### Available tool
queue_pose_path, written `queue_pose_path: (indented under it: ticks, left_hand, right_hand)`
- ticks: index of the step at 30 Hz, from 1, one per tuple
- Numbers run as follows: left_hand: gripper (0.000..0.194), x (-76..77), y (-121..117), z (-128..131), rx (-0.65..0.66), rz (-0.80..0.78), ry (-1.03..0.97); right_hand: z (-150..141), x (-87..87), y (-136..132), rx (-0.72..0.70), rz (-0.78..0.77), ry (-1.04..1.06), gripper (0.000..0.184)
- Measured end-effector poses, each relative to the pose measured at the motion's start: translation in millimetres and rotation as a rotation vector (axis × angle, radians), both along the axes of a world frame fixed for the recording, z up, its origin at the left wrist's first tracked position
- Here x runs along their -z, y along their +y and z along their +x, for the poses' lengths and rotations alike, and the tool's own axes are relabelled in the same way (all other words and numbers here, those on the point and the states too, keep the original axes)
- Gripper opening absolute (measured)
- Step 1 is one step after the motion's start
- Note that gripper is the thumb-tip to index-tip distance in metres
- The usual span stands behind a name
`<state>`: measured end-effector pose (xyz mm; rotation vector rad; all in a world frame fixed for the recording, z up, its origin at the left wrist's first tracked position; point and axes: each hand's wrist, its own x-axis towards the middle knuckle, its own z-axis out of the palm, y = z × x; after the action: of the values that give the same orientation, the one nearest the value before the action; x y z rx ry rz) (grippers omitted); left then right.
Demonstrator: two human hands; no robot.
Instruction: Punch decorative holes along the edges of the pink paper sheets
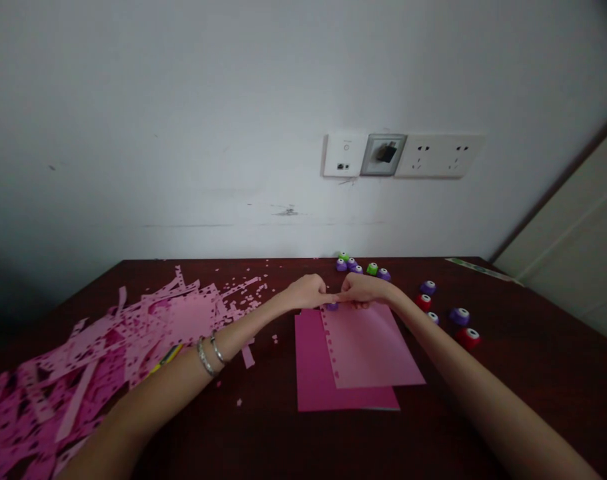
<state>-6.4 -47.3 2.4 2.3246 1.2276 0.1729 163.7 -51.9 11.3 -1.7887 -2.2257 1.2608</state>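
My left hand [308, 291] and my right hand [363, 291] meet fingertip to fingertip at the far edge of a light pink sheet [370, 347]. Both are closed on a small purple punch [332, 306] that sits on the sheet's top left corner and is mostly hidden by the fingers. The sheet has a row of punched notches along its left edge. It lies on a darker pink sheet [318, 373]. Two silver bangles [210, 353] circle my left wrist.
A heap of punched pink paper strips [83, 373] covers the left of the dark wooden table [523, 373], with small confetti beyond it. Several purple, green and red punches [458, 316] lie behind and right of the sheets. Wall sockets [403, 155] are above.
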Motion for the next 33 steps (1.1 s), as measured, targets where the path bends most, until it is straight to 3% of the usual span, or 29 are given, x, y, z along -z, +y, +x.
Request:
queue_pose_path:
  ticks: [3, 6, 11, 18, 25, 33]
  left_hand:
    - [0.031, 4.1, -36, -1, -0.043, 0.331, 0.031]
    - [0.026, 14.8, -74, -1, 0.051, 0.604, 0.114]
    - [0.024, 37.3, -108, 1, 0.221, 0.851, 0.243]
    - [0.03, 57.3, -106, 3, 0.196, 0.86, 0.254]
    - [0.031, 51.1, -110, 0, 0.218, 0.793, 0.289]
    - [0.031, 48.6, -110, 1, 0.22, 0.755, 0.277]
  right_hand:
    - [3, -1.6, -8, 0.039, 0.079, 0.005, 0.044]
    - [6, -6.3, -16, 0.07, 0.143, 0.074, 0.043]
    - [11, 2.3, -23, -0.004, 0.27, 0.18, 0.03]
    - [6, 31.3, -20, -0.154, 0.575, 0.065, 0.032]
    - [6, 39.3, -13, -0.172, 0.566, 0.107, 0.026]
    - [11, 30.7, -15, -0.242, 0.529, 0.146, 0.025]
